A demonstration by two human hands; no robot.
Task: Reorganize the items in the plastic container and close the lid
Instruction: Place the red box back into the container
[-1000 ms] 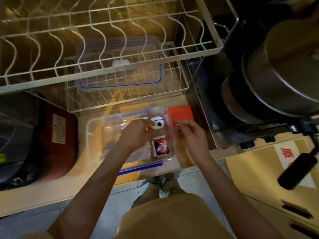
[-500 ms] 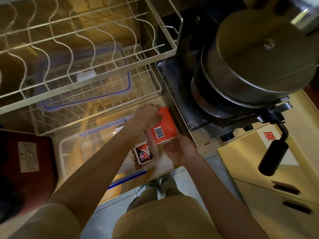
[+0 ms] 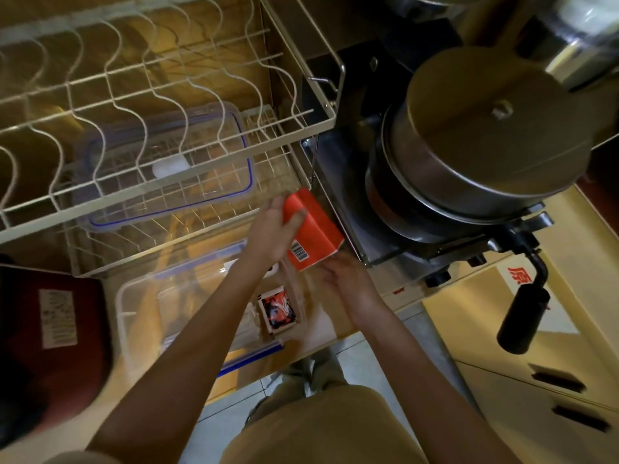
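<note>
My left hand point(image 3: 273, 229) grips the orange box point(image 3: 313, 231); open right hand point(image 3: 346, 279) waits at five o'clock. I'd lay it flat inside the container point(image 3: 140, 296).

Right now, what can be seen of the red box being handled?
The red box is a small rectangular carton, apparently cardboard, orange-red with a white barcode label on one face. It looks closed and is tilted, held by the left hand at its upper end, thumb across one face. The right hand is open just under its lower corner; contact is unclear. It sits beside the clear plastic container.
</note>
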